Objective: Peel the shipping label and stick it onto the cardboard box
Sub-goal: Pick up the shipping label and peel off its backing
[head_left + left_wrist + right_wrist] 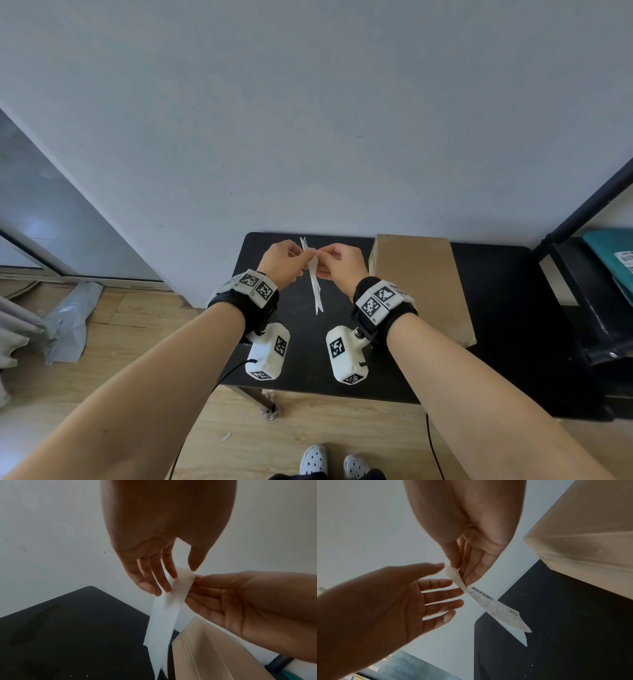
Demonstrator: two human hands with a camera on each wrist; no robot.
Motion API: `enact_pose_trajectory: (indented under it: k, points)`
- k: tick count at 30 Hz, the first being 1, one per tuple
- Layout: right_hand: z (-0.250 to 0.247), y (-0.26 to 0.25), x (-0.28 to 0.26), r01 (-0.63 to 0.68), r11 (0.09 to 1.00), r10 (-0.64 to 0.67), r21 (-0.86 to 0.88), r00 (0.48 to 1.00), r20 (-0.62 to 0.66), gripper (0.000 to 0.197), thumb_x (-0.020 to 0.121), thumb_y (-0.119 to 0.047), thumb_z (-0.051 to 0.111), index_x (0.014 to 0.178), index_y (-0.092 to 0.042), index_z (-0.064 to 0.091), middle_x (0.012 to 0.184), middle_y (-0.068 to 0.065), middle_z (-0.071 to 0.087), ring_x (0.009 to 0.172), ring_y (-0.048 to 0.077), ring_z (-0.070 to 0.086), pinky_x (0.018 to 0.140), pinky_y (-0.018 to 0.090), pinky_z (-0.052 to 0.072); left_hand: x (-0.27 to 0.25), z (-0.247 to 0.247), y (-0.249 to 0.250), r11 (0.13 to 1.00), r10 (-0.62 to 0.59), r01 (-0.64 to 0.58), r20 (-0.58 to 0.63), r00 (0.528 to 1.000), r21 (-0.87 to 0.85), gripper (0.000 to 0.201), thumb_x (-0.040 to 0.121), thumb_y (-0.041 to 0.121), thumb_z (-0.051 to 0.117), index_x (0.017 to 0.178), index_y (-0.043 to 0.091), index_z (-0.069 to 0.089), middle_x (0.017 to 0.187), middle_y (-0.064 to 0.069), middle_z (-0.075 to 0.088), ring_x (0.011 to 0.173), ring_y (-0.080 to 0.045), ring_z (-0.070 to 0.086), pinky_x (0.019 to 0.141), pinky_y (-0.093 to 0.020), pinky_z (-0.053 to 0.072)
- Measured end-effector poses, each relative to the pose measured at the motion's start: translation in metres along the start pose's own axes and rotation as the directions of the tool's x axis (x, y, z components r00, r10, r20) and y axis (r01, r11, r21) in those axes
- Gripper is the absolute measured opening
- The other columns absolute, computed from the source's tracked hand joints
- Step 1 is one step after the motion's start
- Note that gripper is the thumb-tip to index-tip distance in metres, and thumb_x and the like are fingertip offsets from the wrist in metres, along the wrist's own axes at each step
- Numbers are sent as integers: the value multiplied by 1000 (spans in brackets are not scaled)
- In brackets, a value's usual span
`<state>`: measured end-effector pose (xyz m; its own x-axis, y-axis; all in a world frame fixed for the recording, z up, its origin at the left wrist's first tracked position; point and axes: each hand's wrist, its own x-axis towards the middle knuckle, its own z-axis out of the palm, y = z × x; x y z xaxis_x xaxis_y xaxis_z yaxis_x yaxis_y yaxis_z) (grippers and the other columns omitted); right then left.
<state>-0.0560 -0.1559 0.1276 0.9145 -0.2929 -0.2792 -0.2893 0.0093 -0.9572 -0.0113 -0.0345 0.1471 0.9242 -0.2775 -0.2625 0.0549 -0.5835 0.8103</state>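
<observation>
Both hands work the top edge of the shipping label above the table, with the box waiting at the right.

The left hand (284, 258) and right hand (337, 262) each pinch the upper end of the shipping label (314, 281), a thin white barcoded strip hanging edge-on, probably to split sticker from backing. It is held up over the matte black table (513, 308), well short of the flat brown cardboard box (421, 284) lying by the wall, its top bare for sticking.

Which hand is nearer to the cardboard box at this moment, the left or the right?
The right. The right hand is just beside the cardboard box, at its left edge; the left hand is farther away, beyond the shipping label that both hands pinch.
</observation>
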Motion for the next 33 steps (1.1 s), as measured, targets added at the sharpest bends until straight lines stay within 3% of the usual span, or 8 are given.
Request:
enact_pose_trajectory:
  k: [3, 5, 11, 16, 20, 24, 29, 33]
  points:
    - [-1, 1, 0, -9, 1000, 9, 23, 1000, 2, 19, 94, -3, 50, 105, 8, 60, 109, 30, 65, 91, 30, 66, 82, 35, 58, 0, -2, -3, 999, 23, -24, 8, 1000, 31, 13, 87, 21, 59, 75, 16, 58, 92, -16, 73, 81, -31, 69, 83, -46, 59]
    - [-1, 2, 0, -10, 1000, 10, 16, 1000, 5, 18, 94, -4, 51, 105, 7, 60, 108, 30, 66, 90, 29, 66, 80, 32, 58, 0, -2, -4, 999, 30, -31, 22, 999, 32, 13, 87, 21, 59, 75, 18, 58, 94, -18, 73, 81, -30, 69, 83, -48, 58]
    - [2, 5, 3, 1, 998, -2, -70, 1000, -17, 18, 93, -8, 54, 102, 4, 64, 105, 27, 68, 94, 33, 68, 88, 40, 57, 5, 3, -6, 999, 42, -43, 31, 999, 32, 19, 86, 35, 64, 75, 19, 59, 85, -12, 72, 87, -30, 71, 84, -47, 58]
    - [-3, 8, 9, -49, 998, 46, -37, 997, -69, 21, 95, -6, 48, 109, 6, 59, 109, 25, 66, 94, 30, 67, 79, 32, 56, 15, 1, -11, 997, 55, -56, 14, 998, 46, 10, 91, 14, 55, 85, 8, 60, 82, -7, 66, 72, -22, 65, 86, -47, 57]
    - [-8, 13, 21, -73, 997, 68, -18, 979, -190, 18, 95, -7, 45, 105, 0, 58, 110, 25, 65, 95, 32, 67, 76, 33, 56, 22, -2, -18, 998, 35, -34, -22, 999, 53, 19, 88, 11, 57, 70, 15, 60, 76, -6, 68, 71, -21, 63, 84, -41, 57]
    - [-15, 13, 28, -83, 996, 76, -19, 967, -245, 14, 95, -8, 44, 100, -5, 56, 113, 28, 62, 102, 38, 65, 74, 33, 55, 29, -5, -27, 995, -21, 26, -49, 999, 95, 24, 83, 10, 62, 61, 19, 57, 62, 1, 63, 59, -15, 57, 70, -31, 52]
    - [-32, 15, 37, -108, 994, 96, -22, 942, -322, 13, 96, -9, 42, 99, -6, 54, 110, 27, 63, 101, 38, 65, 79, 37, 56, 39, -9, -39, 991, -60, 66, -58, 997, 114, 21, 81, 7, 65, 64, 18, 56, 57, 3, 62, 54, -10, 57, 54, -22, 45]
    - [-45, 18, 44, -127, 991, 97, -45, 904, -415, 12, 96, -9, 42, 94, -9, 54, 98, 22, 64, 87, 33, 66, 86, 50, 56, 49, -7, -52, 982, -97, 105, -60, 993, 159, 19, 78, 9, 65, 65, 20, 58, 61, 0, 64, 66, -17, 62, 63, -26, 50]
